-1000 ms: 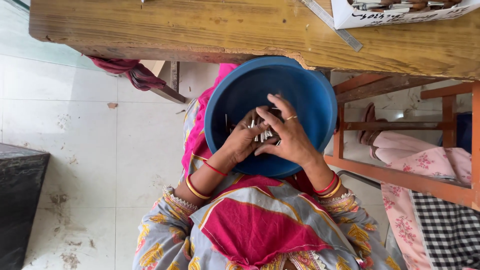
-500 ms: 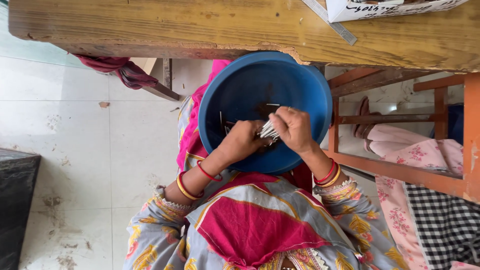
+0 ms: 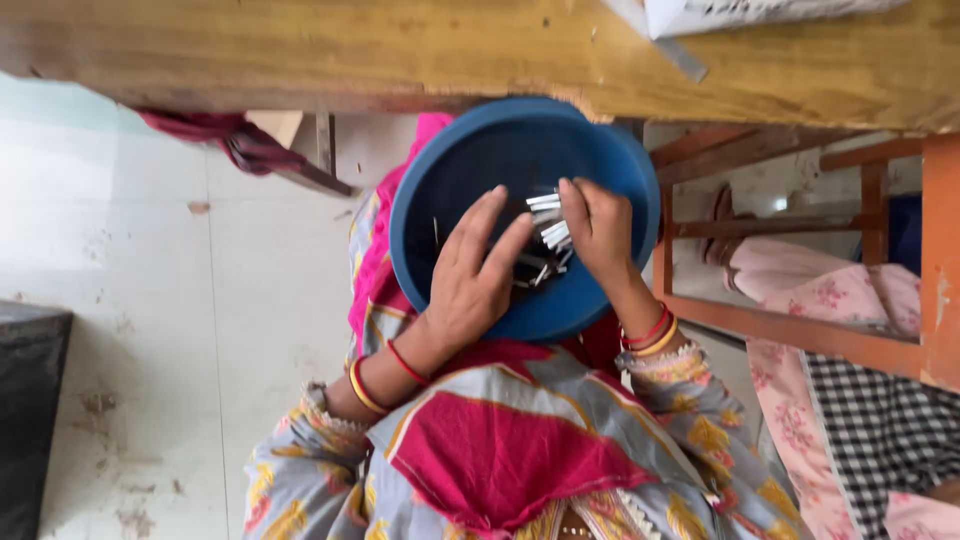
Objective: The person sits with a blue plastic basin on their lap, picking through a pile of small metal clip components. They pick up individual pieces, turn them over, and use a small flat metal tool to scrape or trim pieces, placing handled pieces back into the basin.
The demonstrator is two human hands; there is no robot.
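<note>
One round blue bowl [image 3: 450, 190] sits on the person's lap, just below the edge of a wooden surface [image 3: 300, 55] that runs across the top of the view. Inside it, a bunch of thin white sticks [image 3: 549, 222]; too many and too closely packed to count.

Right hand [image 3: 600, 225]: fingers closed around the white sticks, near the bowl's middle. The sticks lie roughly left to right, free ends pointing left, fanned slightly.

Left hand [image 3: 472, 275]: fingers spread and loose, gripping nothing clearly, resting over darker small pieces [image 3: 535, 268] in the bowl's bottom. Their number cannot be told.

Edges: the bowl's far rim tucks under the wooden surface, so little room upward. An orange wooden frame [image 3: 800, 335] stands close on the right. Pale tiled floor [image 3: 150, 300] lies on the left.
</note>
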